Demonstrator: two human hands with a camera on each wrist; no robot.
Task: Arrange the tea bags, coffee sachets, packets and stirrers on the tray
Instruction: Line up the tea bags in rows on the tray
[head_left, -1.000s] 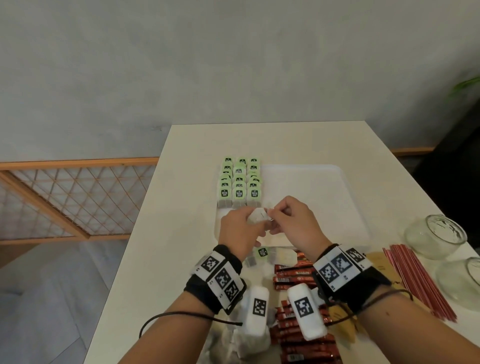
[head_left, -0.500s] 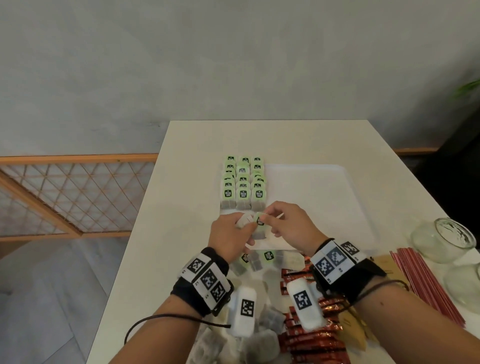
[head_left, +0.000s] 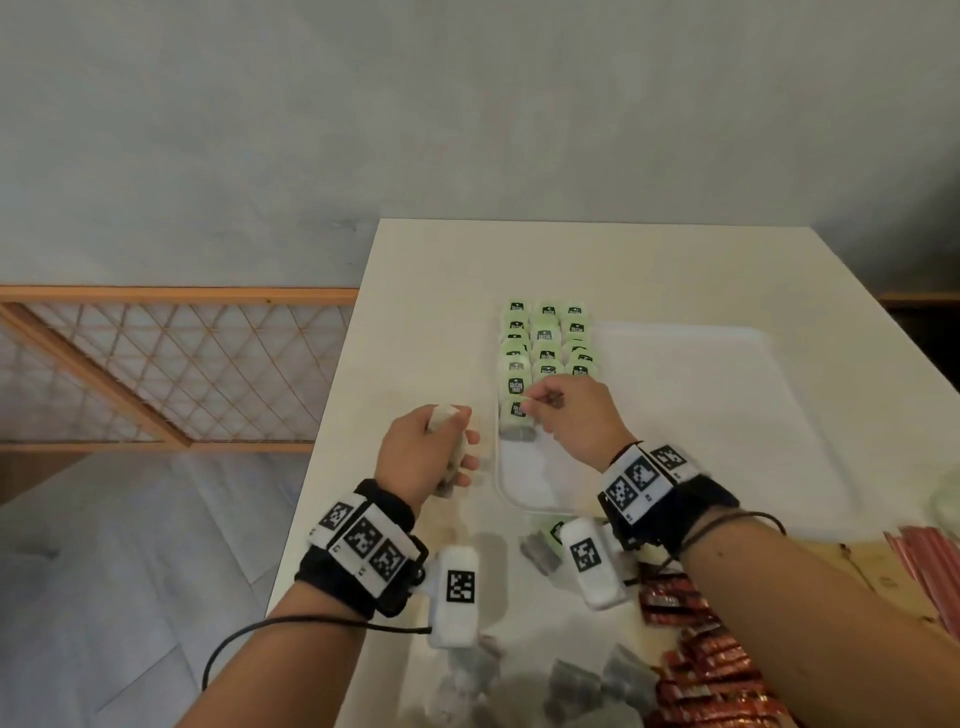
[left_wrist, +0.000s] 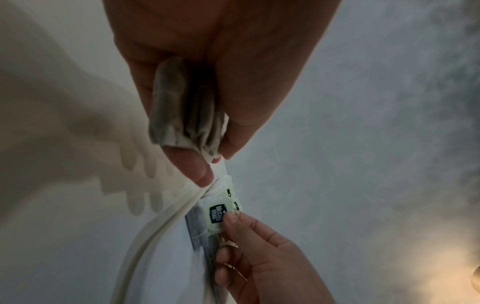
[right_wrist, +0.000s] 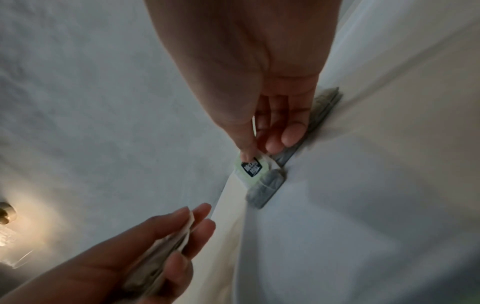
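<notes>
the left hand (head_left: 426, 452) grips a small stack of grey tea bags (left_wrist: 182, 115) just off the tray's (head_left: 727, 415) left rim. right of it, the right hand (head_left: 576, 421) pinches the green tag (right_wrist: 249, 167) of a tea bag (head_left: 516, 418) lying on the tray, nearest in three rows of green-tagged bags (head_left: 545, 343).
</notes>
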